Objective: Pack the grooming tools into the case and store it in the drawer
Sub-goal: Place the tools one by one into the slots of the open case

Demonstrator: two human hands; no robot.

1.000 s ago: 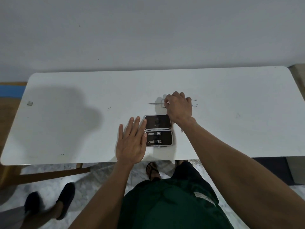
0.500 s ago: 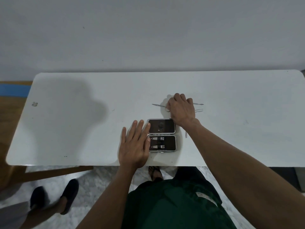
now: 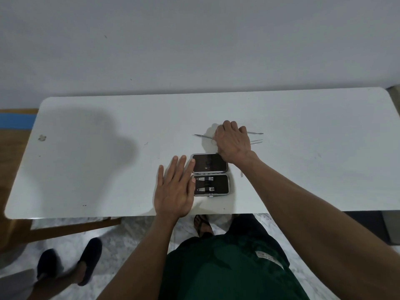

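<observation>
The grooming case (image 3: 210,174) lies open and flat near the front edge of the white table (image 3: 108,169), its two dark halves one behind the other. In the near half I see two nail clippers (image 3: 205,184) already sitting in their places; the far half looks empty, though its surface is glossy and I cannot be sure. Behind the case, on the bare table, lie the loose tools: a thin pointed pick (image 3: 202,136) that shows to the left of my right hand (image 3: 232,144), and on the other side a slim rod (image 3: 255,133) and what I take for tweezers (image 3: 256,141). A small pale piece (image 3: 241,173) lies just beside the case on the right; I cannot tell what it is. I judge that the step now is to take one of these thin tools. To do it well, I should pinch only one tool, near its middle, and lift it straight, because such flat metal slides on a smooth table and its neighbours are very near. The right hand is curled, palm down, over the middle of the tools; whether its fingertips already close on one is hidden from me. My left hand (image 3: 173,189) is spread wide and flat, holding nothing, its fingertips (image 3: 192,162) touching the left edge of the case to keep it steady. No drawer is in view.
</observation>
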